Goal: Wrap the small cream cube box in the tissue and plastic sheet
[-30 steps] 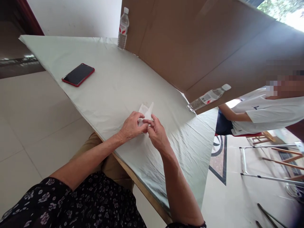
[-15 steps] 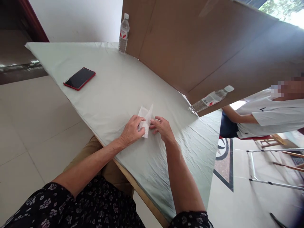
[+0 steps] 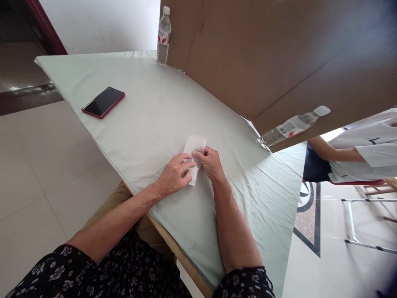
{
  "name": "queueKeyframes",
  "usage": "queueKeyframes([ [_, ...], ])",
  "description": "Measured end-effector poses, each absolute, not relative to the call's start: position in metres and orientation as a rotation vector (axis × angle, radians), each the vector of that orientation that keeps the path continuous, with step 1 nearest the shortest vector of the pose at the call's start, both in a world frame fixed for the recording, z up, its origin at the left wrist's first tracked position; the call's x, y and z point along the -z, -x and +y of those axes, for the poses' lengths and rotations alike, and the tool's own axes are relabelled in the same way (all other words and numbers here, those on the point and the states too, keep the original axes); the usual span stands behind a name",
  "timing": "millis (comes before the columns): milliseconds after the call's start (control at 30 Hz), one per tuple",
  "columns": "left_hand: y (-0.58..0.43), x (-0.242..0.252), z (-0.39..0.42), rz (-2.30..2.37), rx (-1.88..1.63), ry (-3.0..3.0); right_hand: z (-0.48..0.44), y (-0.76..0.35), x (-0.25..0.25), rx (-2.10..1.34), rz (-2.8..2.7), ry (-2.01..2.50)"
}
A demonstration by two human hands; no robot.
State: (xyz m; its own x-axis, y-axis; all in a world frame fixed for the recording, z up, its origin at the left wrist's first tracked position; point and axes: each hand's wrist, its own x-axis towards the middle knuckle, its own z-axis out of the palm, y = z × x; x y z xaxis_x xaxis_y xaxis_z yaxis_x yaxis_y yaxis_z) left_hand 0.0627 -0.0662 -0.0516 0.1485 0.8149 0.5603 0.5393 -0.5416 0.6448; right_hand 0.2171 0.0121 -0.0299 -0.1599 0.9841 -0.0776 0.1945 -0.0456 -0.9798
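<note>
A white folded tissue (image 3: 196, 143) is held between my two hands just above the table, near its front edge. My right hand (image 3: 212, 164) pinches its right side, thumb on top and the fingers partly hidden behind it. With curled fingers, my left hand (image 3: 177, 175) grips the tissue's lower left part. Part of the tissue is covered by the left fingers.
A pale green cloth covers the table (image 3: 149, 120). Far left lies a phone (image 3: 104, 102) in a red case. One bottle (image 3: 163, 36) stands by a tall cardboard panel (image 3: 248, 49); another bottle (image 3: 293, 126) stands to the right. Beyond sits a person (image 3: 347, 155).
My right hand has moved in and taken hold of the tissue's right side, its fingers closing. The tissue now lies flatter and more spread. The view has shifted slightly.
</note>
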Motion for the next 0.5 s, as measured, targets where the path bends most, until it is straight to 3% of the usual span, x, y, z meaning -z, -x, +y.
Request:
queueKeyframes([
  [500,-0.063,0.056,-0.064,1.309,-1.356,-1.974,-0.009,-0.212,0.025,-1.428,-1.315,1.008],
])
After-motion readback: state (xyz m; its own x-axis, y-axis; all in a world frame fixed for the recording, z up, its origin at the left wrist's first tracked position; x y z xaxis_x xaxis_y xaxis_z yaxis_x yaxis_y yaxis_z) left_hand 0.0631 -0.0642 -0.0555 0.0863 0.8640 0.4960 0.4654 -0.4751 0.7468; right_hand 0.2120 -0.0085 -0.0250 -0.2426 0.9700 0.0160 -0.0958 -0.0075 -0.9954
